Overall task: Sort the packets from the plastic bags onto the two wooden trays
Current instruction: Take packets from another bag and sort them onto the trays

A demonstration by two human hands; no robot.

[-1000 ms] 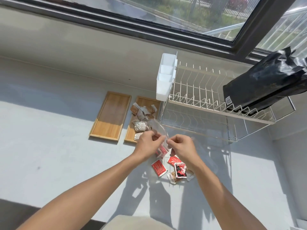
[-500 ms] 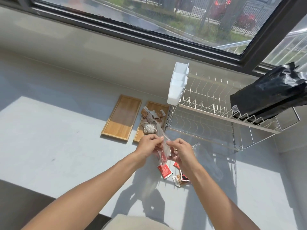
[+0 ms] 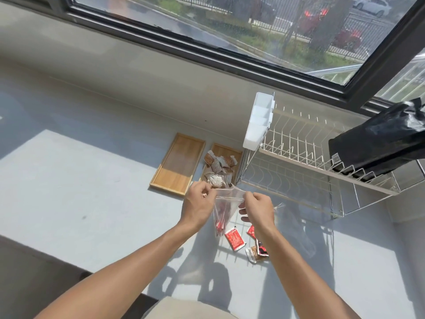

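Under a big dark-framed window [image 3: 230,42] with a street, fence and parked cars outside, a pale grey bench [image 3: 80,203] runs along the wall, half in hard sunlight and half in shade. Both hands are up over it, pinching the top edge of a clear plastic bag [image 3: 226,203]: left hand [image 3: 199,203] closed on the left side, right hand [image 3: 257,207] closed on the right, pulling the opening apart. Red packets [image 3: 219,223] sit inside the bag near the bottom.

Just below the bag, on the bench, a few loose packets lie in the sun, including a red one [image 3: 234,238] and a small mixed heap [image 3: 257,250] partly hidden by the right forearm.

Further back are two wooden trays side by side. Left tray [image 3: 178,163] is bare, right tray [image 3: 230,153] holds a pile of brown and whitish packets [image 3: 218,171]. Right next to that stands a white wire dish rack [image 3: 310,162] with a white plastic holder [image 3: 258,122] on its end and a black bag [image 3: 379,143] on top.
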